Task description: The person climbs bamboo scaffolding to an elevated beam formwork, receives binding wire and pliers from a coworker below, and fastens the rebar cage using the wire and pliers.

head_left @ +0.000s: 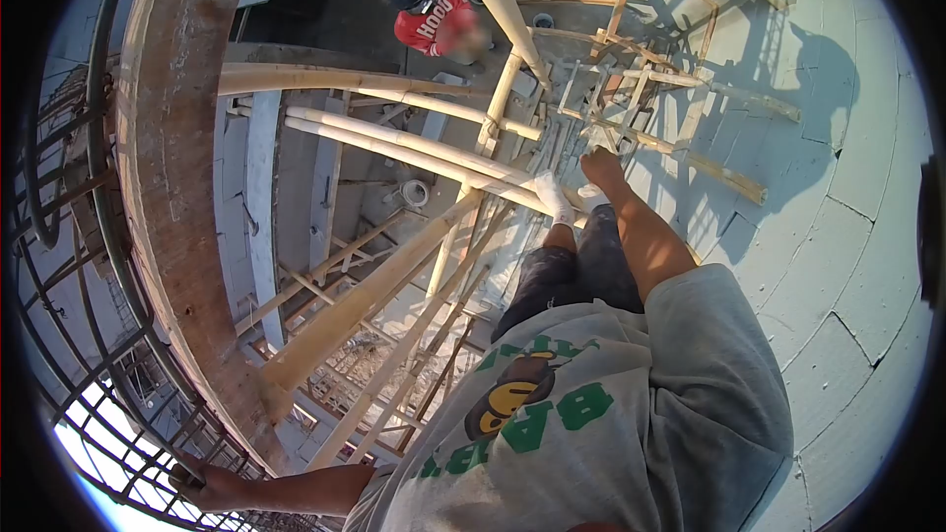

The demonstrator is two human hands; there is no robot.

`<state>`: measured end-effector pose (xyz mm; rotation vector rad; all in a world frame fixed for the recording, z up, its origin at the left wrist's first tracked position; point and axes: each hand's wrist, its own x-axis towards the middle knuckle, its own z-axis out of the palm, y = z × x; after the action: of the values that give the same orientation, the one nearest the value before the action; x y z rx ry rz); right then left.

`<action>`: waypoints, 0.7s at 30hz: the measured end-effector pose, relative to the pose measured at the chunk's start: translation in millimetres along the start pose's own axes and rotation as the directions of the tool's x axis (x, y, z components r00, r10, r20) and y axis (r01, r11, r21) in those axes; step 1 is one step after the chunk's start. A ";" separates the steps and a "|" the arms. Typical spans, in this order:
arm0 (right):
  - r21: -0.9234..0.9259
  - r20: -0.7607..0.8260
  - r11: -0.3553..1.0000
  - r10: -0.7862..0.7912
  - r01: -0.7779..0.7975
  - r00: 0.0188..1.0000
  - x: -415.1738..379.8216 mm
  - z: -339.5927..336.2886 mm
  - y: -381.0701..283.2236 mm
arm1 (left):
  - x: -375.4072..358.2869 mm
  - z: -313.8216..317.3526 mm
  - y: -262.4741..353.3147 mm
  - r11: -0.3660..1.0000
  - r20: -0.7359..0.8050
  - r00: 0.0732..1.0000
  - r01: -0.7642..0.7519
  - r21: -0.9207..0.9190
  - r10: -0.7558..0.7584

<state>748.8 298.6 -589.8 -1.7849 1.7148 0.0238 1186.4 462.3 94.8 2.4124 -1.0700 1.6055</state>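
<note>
Two pale, round wooden poles [414, 150] run side by side to the person's feet, where a white foot covering [553, 199] overlaps them. The person wears a grey T-shirt [552, 424] with green lettering and a yellow-and-brown print, and dark, dusty trousers [544, 276].

The left hand [202, 485] is at the dark metal bar cage [128, 374], on the person's left, beside the lower end of a broad, brown, weathered wooden beam [182, 197]. Its fingers bend toward the bars, but shadow hides their tips, so it is not possible to tell whether they grasp one. The right hand [602, 167] is out ahead, near the rough timber framework [641, 108] and just beyond the feet. Its fingers look bent inward; whether they are clenched on something or grasping nothing cannot be told.

A thick, pale diagonal pole [370, 291] slants from the beam toward the crossing poles near the feet. Farther below are a round, whitish bucket [415, 194] and a co-worker [432, 20] in a dark cap and a red top with white lettering. On the right stands a wall of large, pale grey blocks [838, 236], crossed by dark shadows.
</note>
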 end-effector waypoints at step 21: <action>0.269 0.263 0.925 0.199 -0.269 0.944 26.3 56.4 58.2 | -8.5 24.7 -7.1 0.996 -0.135 0.988 -0.060 0.070 0.069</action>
<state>723.8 305.3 -671.0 -1.2937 1.6540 0.0665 1208.1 462.1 78.8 2.2883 -1.0986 1.8251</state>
